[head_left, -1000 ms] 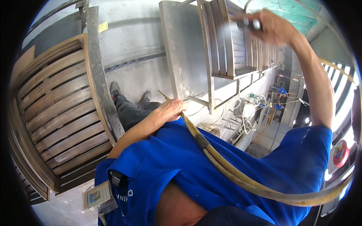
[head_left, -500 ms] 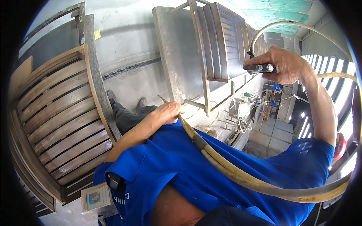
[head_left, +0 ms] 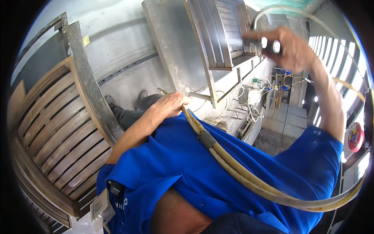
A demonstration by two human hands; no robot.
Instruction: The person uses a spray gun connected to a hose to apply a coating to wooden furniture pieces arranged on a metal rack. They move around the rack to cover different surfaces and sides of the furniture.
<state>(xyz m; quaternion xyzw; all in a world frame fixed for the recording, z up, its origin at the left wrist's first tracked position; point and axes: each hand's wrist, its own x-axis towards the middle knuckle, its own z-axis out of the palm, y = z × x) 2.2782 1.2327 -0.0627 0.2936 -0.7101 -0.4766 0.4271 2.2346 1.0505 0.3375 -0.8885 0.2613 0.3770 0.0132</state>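
Note:
My left hand (head_left: 171, 105) is closed around a yellowish hose (head_left: 233, 167), in front of the blue shirt. A short hose end (head_left: 162, 91) pokes out beyond the fingers. From my hand the hose runs as two joined lines past a dark tape wrap (head_left: 206, 138), curving toward the lower right. Raised at the upper right, my right hand (head_left: 294, 48) grips what looks like a black spray gun (head_left: 257, 40) with two bright round fittings; motion blurs both. A thin pale hose (head_left: 288, 9) arches over them. Slatted wooden furniture (head_left: 222, 35) stands beyond the gun.
A slatted wooden bench piece (head_left: 66, 128) stands at the left, beside a grey beam (head_left: 91, 78). A chain (head_left: 126, 69) lies along the floor. Tangled cables (head_left: 249, 103) lie right of centre. A red round object (head_left: 355, 137) sits at the right edge.
My right hand and the spray gun have moved up and slightly left, now blurred. The surroundings have shifted up and left in the view. My left hand keeps its hold on the hose.

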